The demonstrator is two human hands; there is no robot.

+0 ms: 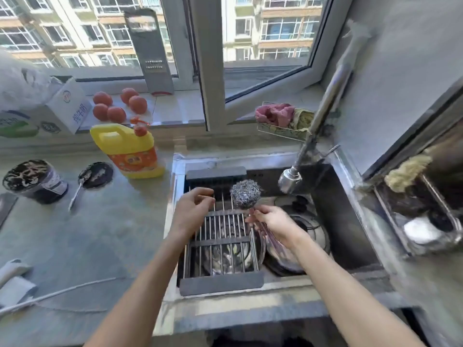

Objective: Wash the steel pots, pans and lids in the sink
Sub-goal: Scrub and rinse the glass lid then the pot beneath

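Note:
My right hand (271,225) grips the clear handle of a steel-wool scrubber (245,194), whose wire ball points up over the sink (348,236). Beside it, my left hand (193,209) hovers with loosely curled fingers and holds nothing, just above the wire rack (223,249) laid across the sink's left half. Steel pots (225,259) lie under the rack. A steel lid with a black knob (313,231) lies to the right of my right hand. The faucet head (289,180) hangs above the back of the sink.
A yellow detergent jug (127,151) stands on the counter left of the sink, near a black jar (35,181), its lid (96,175) and a spoon (77,191). Tomatoes (117,106) sit on the sill. Cloths fill a wire basket (283,121).

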